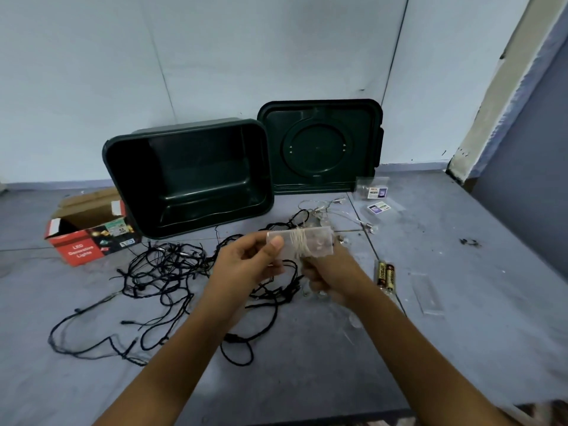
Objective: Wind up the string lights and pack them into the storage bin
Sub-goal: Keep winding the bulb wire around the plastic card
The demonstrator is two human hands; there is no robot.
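The red cardboard box (80, 241) reads "LED Decorative Lights".

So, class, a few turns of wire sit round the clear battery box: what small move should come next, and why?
Probably one more turn of the thin wire round the clear battery box. The left hand pinches the box, the right hand grips wire below it, yet bulbs lie loose on the floor and the green bin holds nothing.

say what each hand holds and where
Left hand pinches the clear battery box by its left end; right hand curls under its right end, on box or wire unclear.
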